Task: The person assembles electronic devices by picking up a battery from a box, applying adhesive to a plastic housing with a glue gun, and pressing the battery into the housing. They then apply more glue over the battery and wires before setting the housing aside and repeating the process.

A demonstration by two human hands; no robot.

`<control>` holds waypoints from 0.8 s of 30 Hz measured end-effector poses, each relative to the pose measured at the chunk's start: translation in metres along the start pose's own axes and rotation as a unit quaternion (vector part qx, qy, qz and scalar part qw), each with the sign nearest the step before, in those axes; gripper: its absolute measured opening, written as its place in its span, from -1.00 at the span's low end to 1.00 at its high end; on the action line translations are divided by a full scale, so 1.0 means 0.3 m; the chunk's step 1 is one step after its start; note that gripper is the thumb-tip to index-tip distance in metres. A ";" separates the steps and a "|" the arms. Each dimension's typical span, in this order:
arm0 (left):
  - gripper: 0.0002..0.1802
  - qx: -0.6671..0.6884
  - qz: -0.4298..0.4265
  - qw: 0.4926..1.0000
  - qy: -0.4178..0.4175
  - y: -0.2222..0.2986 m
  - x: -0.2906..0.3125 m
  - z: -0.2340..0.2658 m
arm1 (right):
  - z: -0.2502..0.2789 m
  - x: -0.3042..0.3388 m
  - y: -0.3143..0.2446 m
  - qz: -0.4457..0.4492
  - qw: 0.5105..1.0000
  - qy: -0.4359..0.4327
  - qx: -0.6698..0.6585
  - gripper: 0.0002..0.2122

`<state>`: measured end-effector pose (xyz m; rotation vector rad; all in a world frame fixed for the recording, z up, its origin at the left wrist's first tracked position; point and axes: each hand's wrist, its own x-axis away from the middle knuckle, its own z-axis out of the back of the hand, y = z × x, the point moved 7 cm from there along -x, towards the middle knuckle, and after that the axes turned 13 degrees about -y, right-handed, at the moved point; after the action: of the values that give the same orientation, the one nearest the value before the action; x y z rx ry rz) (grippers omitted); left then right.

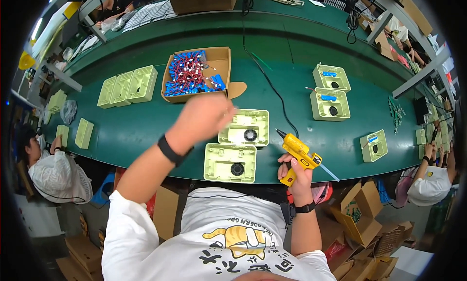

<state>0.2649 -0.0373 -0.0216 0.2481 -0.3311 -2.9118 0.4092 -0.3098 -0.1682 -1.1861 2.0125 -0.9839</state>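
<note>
My right hand (296,171) grips a yellow hot glue gun (297,149) by its handle; the nozzle tilts up and left, and a clear glue stick (331,172) sticks out of its rear. My left hand (204,116) is raised over the near edge of a cardboard box (222,64), fingers curled together; whatever they hold, if anything, is hidden. In that box lies a heap of blue battery packs (187,69) with red wires. Partly behind my left hand sits a pale green plastic housing (261,130) with a round speaker; a second housing (214,166) with a speaker lies nearer me.
Pale green housings (142,84) stand in a row at the left. At the right, two stacked housings (331,106) and a lone housing (373,146) hold blue battery packs. A black cable (272,86) crosses the green table (180,130). Co-workers sit at both sides.
</note>
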 end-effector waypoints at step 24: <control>-0.64 -0.243 0.129 0.918 -0.287 -0.496 -0.331 -0.125 | -0.020 -0.006 0.005 0.003 1.000 0.002 0.010 -0.79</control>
<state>0.3412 0.1186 -0.0788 -0.6811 0.2694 -2.6238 0.4045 -0.3057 -0.1659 -1.1684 2.0039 -1.0032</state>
